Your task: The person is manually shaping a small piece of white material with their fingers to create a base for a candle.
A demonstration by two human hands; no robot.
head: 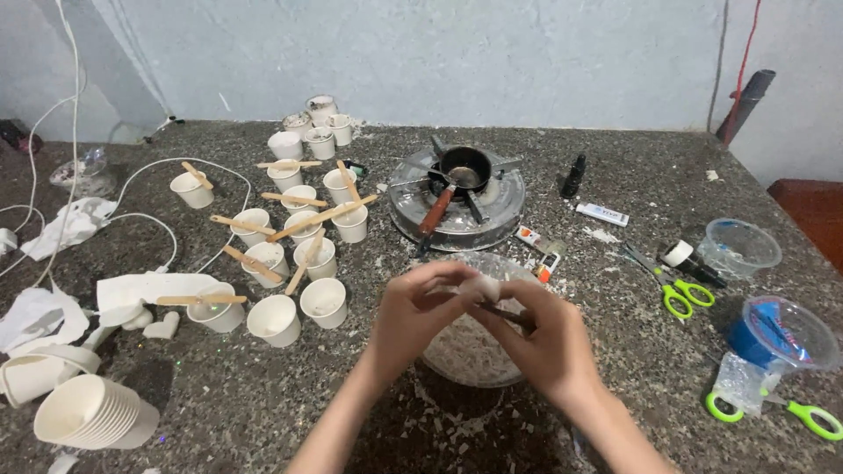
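Fingers of both hands pinch a white wax lump over the flake bowl.
Left hand grips it, right hand clasps a dark tool; centre-left cups already hold sticks, nearer ones look bare.

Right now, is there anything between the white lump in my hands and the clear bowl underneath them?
Nothing visible. Both the left hand and right hand pinch the white lump directly above the clear bowl of white flakes. A dark thin tool sits in the right hand, beside the lump rather than under it.
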